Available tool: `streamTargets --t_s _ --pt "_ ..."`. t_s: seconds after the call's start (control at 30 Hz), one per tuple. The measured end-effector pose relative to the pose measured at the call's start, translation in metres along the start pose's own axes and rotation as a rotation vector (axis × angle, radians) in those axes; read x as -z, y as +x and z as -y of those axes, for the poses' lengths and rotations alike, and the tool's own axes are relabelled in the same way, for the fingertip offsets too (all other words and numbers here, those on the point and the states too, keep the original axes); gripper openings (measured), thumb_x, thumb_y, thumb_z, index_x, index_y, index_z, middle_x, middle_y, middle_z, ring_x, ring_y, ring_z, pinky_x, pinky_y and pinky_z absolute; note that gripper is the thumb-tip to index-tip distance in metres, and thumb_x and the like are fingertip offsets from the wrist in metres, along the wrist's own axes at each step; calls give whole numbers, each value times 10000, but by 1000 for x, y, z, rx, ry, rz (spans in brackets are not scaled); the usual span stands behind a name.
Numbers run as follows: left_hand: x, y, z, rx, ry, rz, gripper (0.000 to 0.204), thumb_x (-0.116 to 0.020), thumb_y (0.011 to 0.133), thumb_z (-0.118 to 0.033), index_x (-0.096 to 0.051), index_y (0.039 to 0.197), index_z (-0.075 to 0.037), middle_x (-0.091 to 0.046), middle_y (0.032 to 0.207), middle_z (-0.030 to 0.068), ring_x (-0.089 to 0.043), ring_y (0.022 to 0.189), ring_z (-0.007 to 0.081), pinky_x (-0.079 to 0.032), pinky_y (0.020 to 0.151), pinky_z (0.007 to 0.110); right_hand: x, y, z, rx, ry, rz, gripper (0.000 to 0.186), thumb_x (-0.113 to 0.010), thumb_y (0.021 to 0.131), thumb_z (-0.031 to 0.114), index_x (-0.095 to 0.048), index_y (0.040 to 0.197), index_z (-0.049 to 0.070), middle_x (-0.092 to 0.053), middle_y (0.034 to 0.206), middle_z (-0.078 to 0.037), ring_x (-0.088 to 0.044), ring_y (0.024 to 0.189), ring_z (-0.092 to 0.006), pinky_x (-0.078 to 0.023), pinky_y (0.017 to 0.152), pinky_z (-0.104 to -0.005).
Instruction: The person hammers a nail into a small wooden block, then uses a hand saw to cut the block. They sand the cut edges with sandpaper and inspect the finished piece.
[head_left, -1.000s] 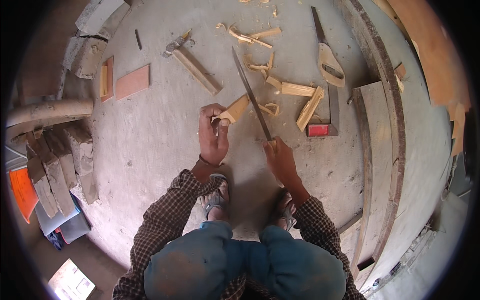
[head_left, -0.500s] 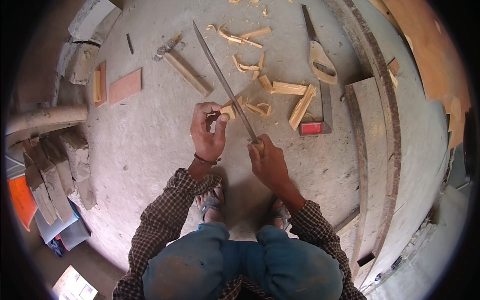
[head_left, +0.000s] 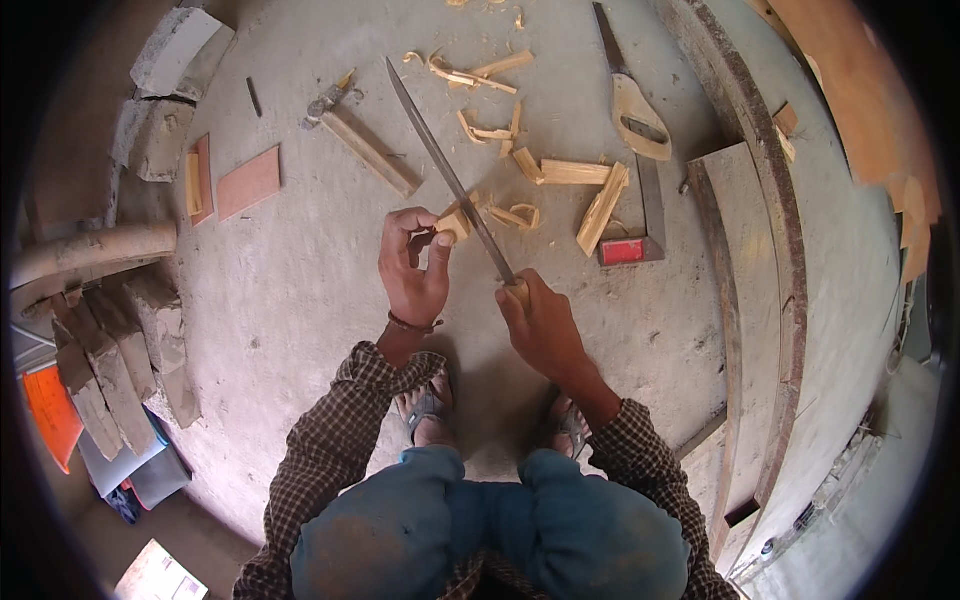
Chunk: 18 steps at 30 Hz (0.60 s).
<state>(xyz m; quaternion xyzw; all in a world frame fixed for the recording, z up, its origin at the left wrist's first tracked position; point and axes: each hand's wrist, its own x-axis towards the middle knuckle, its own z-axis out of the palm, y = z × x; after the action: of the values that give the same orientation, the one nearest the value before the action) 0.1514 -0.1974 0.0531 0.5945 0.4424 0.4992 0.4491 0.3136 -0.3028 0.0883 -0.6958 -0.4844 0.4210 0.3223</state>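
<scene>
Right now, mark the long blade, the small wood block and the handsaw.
long blade (head_left: 445, 170), head view, middle of the bare steel.
small wood block (head_left: 455, 223), head view, top face beside the left thumb.
handsaw (head_left: 640, 125), head view, wooden handle.

small pale wood block (head_left: 453, 224) pinched in left hand (head_left: 412, 268); long dark blade (head_left: 447, 176) gripped by right hand (head_left: 540, 322), slanting up-left, touching block
</scene>
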Motion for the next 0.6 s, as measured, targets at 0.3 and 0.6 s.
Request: streamTargets --t_s 0.3,0.6 --pt "-5 -13 -3 -66 114 74 238 -728 968 -106 -595 1142 -13 -562 1142 116 -641 1021 191 -588 867 312 -3 -5 -17 -84 -25 13 269 -649 996 223 -540 1167 46 -691 798 -229 -698 796 -474 -542 668 -520" --pt "-5 -16 1 -77 113 47 202 -726 953 -86 -601 1097 -21 -578 1100 123 -636 974 207 -597 808 326 2 -10 12 65 52 -139 291 -649 1001 237 -539 1168 26 -692 834 -245 -694 802 -485 -539 671 -525"
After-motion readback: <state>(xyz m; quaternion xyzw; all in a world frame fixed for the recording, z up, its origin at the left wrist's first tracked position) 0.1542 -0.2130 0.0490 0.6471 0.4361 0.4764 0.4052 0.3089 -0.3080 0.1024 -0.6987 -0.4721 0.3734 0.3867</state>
